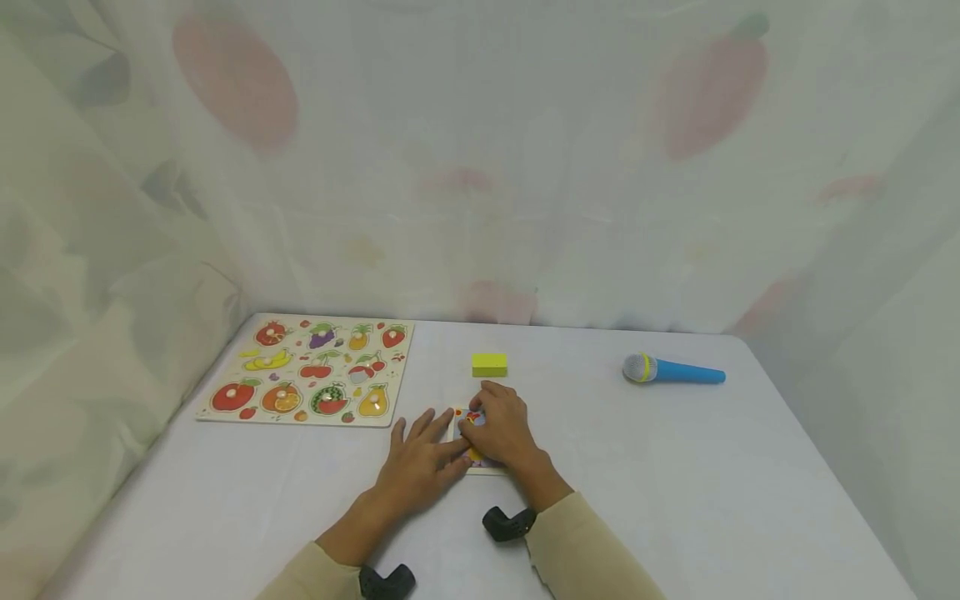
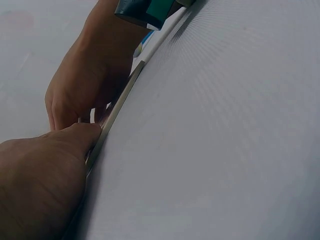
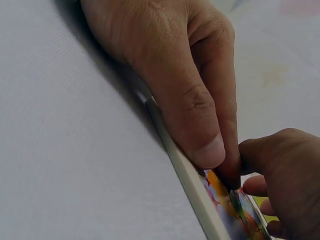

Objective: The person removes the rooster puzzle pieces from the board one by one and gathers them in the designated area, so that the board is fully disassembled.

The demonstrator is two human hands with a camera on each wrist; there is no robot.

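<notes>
A small picture board point(image 1: 486, 470) with a pale edge and a brightly coloured picture lies flat on the table in front of me. My left hand point(image 1: 417, 468) rests at its left side with fingers spread, thumb over the board's near part. Over the picture bends my right hand point(image 1: 507, 427), its thumb and fingertips touching the surface. In the right wrist view, the right thumb point(image 3: 207, 150) lies by the board's pale edge point(image 3: 192, 185), close to a bent finger. Whether a loose piece sits between them is hidden. The left wrist view shows the board edge-on point(image 2: 120, 102).
A fruit peg puzzle point(image 1: 400, 367) lies at the back left. A yellow block point(image 1: 489, 364) is just beyond the picture board. To the back right is a blue toy microphone point(image 1: 686, 372). Fabric curtains hang behind the white table point(image 1: 675, 483) and at both sides.
</notes>
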